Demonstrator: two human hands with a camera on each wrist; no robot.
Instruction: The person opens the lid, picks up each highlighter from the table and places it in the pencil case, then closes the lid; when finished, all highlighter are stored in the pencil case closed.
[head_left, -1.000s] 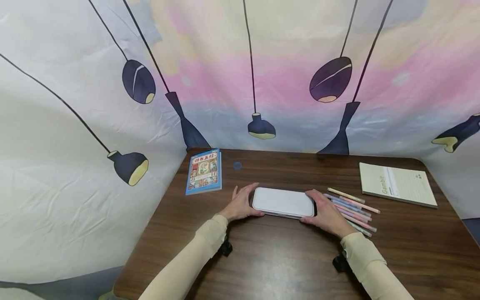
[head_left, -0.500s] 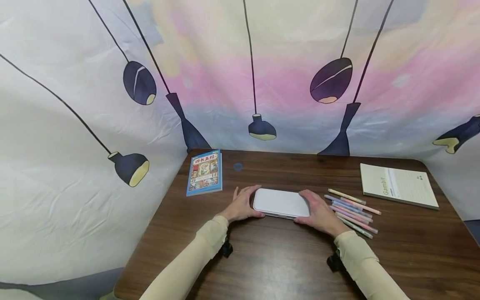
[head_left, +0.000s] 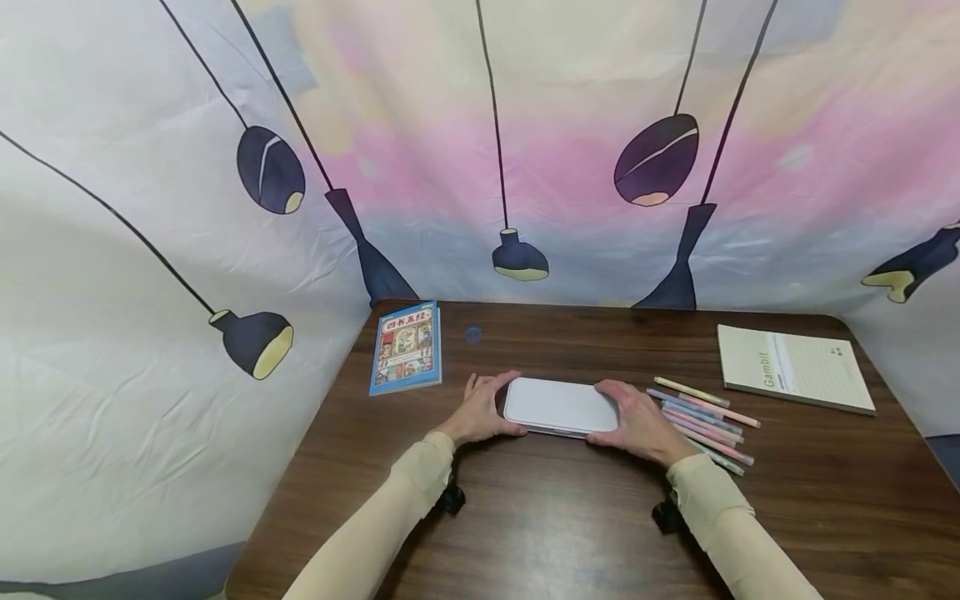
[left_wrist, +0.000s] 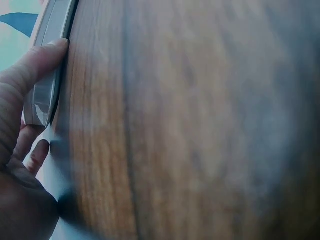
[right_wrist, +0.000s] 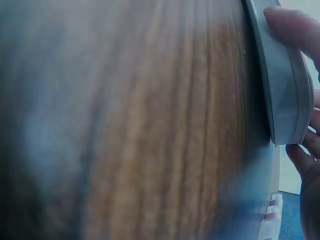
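Note:
A white rectangular case (head_left: pixel 561 406) with rounded corners lies flat on the brown table, its lid closed. My left hand (head_left: pixel 478 410) grips its left end, thumb along the front side and fingers towards the back. At the opposite end my right hand (head_left: pixel 641 425) holds it the same way. In the left wrist view the thumb (left_wrist: pixel 47 56) presses the case's grey side (left_wrist: pixel 46 92). The right wrist view shows the other thumb (right_wrist: pixel 295 27) against the case's side (right_wrist: pixel 281 95). Several pastel pens (head_left: pixel 705 421) lie just right of my right hand.
A blue-edged picture book (head_left: pixel 406 347) lies at the table's back left, with a small blue ring (head_left: pixel 472 334) beside it. A cream notebook (head_left: pixel 795 368) is at the back right. Patterned cloth (head_left: pixel 585 167) hangs behind the wooden table (head_left: pixel 555 517).
My right hand has shifted a little left, over more of the case's right end, then stayed there. The left hand keeps its place. The head view has moved slightly.

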